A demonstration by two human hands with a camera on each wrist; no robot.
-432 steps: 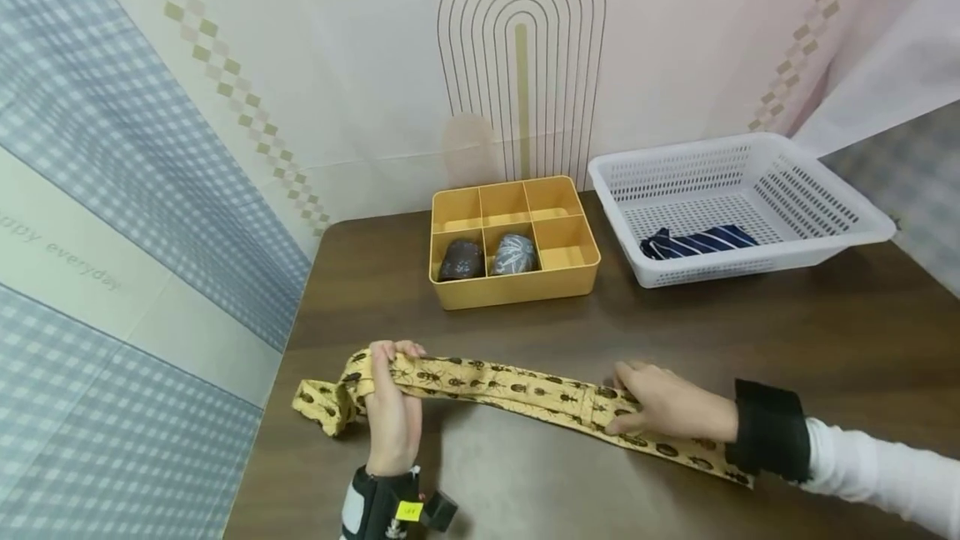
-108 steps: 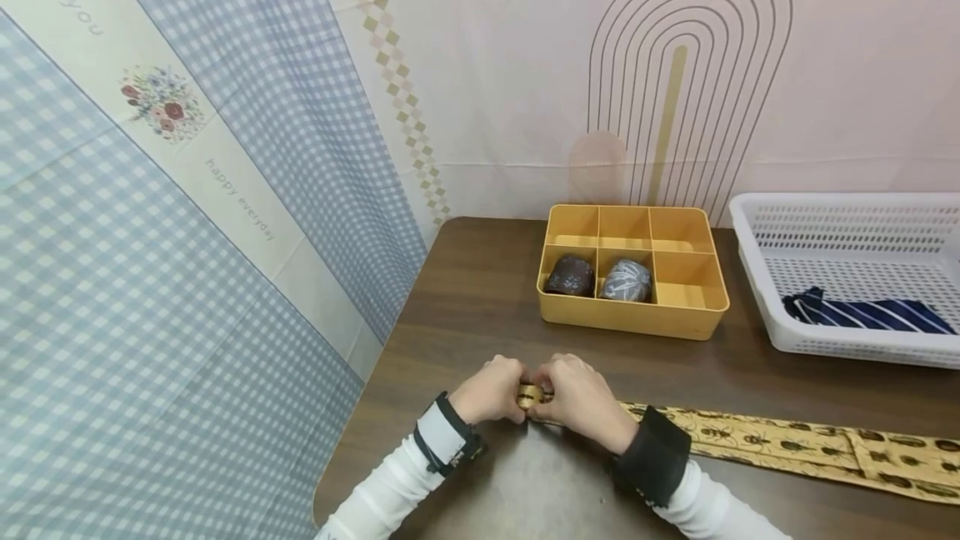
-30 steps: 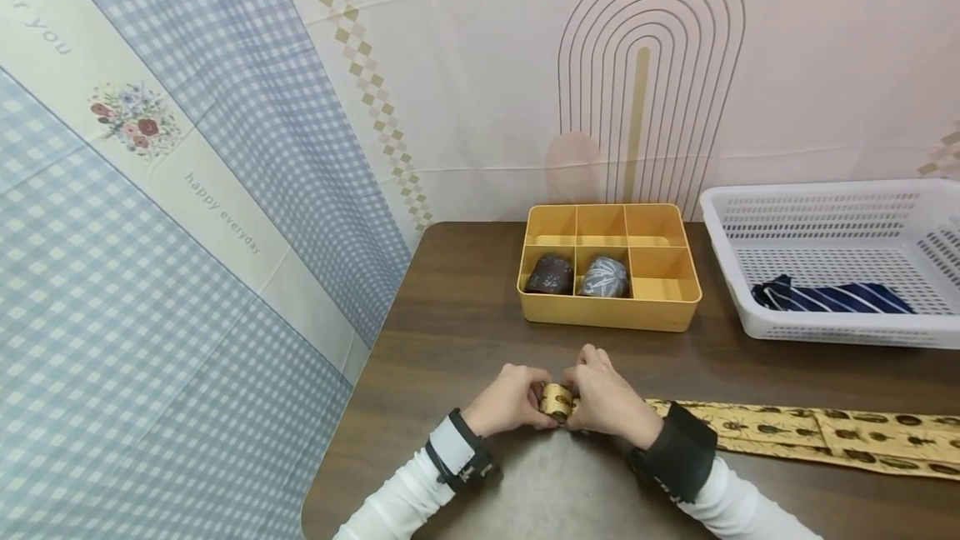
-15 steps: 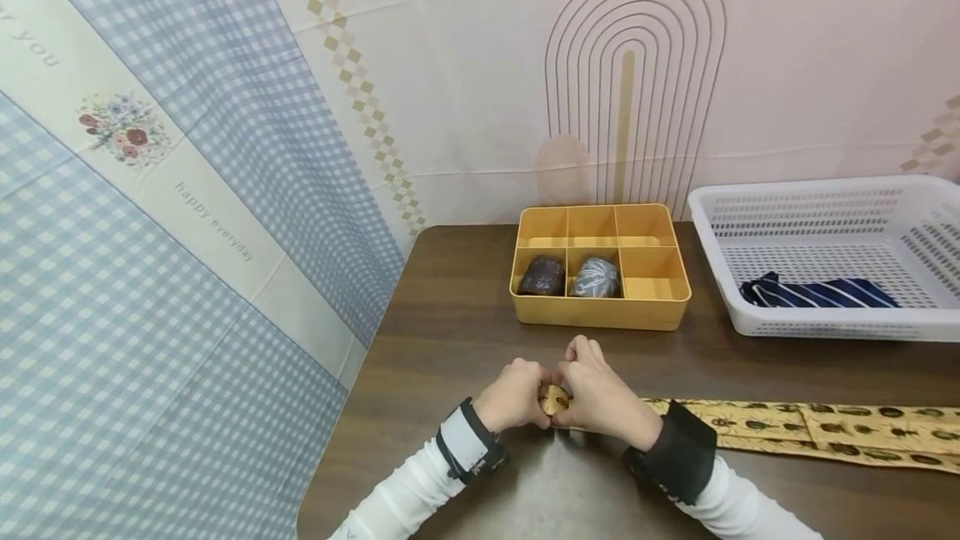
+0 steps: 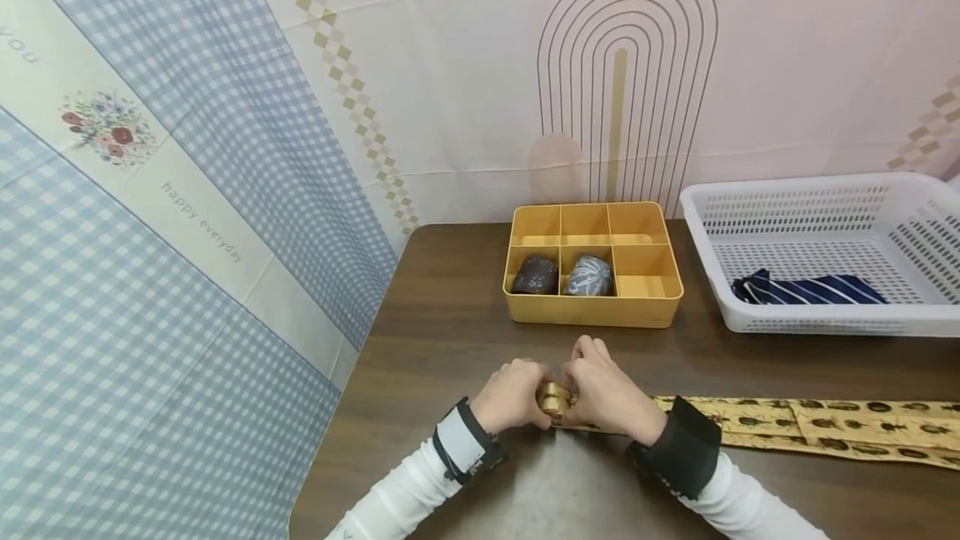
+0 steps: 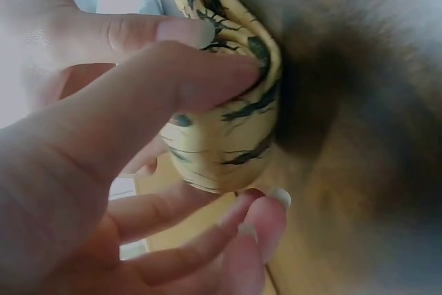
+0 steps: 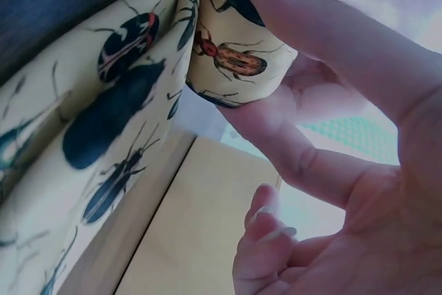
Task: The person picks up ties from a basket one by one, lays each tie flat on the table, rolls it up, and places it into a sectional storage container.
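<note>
A yellow necktie printed with dark beetles lies along the brown table, its free length running off to the right. Its left end is wound into a small roll. My left hand pinches the roll from the left, thumb and fingers curled round it. From the right, my right hand grips the same roll with its fingertips. Both hands meet near the table's front edge.
A yellow six-compartment box stands behind the hands; a dark rolled tie and a grey rolled tie fill two front compartments. At the right a white basket holds a navy striped tie. Fabric backdrop walls rise behind and on the left.
The tie lay spread out 14.4 s ago; now its left end is a small roll between both hands. Over the last second the hands barely moved and the roll turned slightly.
</note>
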